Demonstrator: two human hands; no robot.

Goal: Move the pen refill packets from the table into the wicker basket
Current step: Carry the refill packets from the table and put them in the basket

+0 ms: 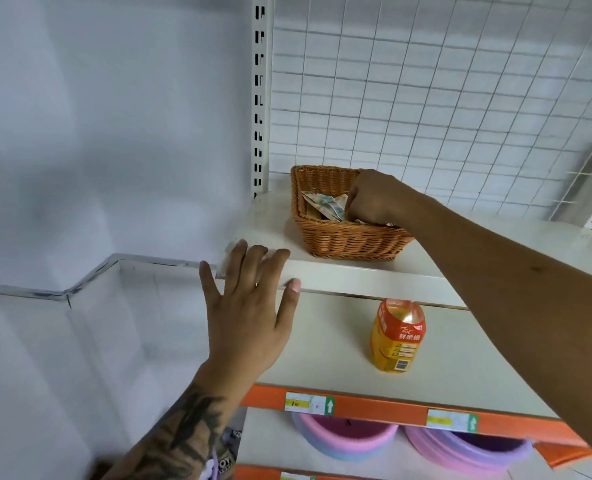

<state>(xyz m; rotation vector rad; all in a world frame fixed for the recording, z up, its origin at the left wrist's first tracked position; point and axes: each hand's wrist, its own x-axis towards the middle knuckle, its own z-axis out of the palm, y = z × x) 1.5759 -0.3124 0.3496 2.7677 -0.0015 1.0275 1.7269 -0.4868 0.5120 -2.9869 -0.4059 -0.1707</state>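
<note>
Setting: a white metal shop shelf unit (322,271) against a pale wall, backed by a white wire grid panel (443,98), with a slotted white upright (259,98) at its left edge.
Packets: thin, pale printed pen refill packets (324,204) lie loosely heaped inside the rectangular brown wicker basket (346,240), which sits on the top shelf just behind its front edge.
Right hand: the right hand (374,199) reaches down into the basket from the right, knuckles up and fingers curled; the fingertips are hidden below the hand at the packets, so whether they pinch one cannot be told.
Left hand: the left hand (249,296) is spread flat with straight fingers, its fingertips on the front left corner of the top shelf, left of and nearer than the basket; it holds nothing. The forearm below it is tattooed.
In the way: the right forearm crosses over the basket's right rim and hides that corner.
Below the grip: an orange juice bottle (396,336) with a printed label stands upright on the next shelf down, under the right forearm and right of the left hand.
Further down: an orange price rail (374,407) with pale tags fronts that shelf, and pink and lilac plastic basins (346,438) sit beneath it.
</note>
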